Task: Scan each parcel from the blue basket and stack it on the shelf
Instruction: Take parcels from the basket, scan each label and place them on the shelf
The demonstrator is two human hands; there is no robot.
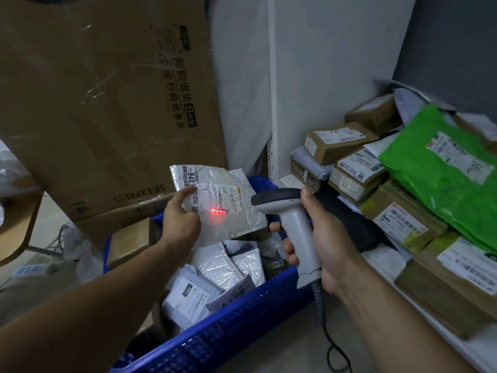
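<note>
My left hand point(180, 220) grips a white bubble-mailer parcel point(226, 203) by its left side and holds it above the blue basket point(228, 327). A red scan line glows on the parcel's label. My right hand point(320, 238) grips the handle of a grey barcode scanner point(289, 211), whose dark head points left at the parcel. Several more white and silver parcels point(215, 275) lie in the basket below. To the right, the white shelf point(435, 329) carries several stacked parcels.
A big flattened cardboard box point(102, 103) leans behind the basket. On the shelf lie brown cartons point(403, 219), a green plastic mailer point(443, 168) and a black pouch point(349, 219). The scanner's cable point(330, 343) hangs down in front of the shelf edge.
</note>
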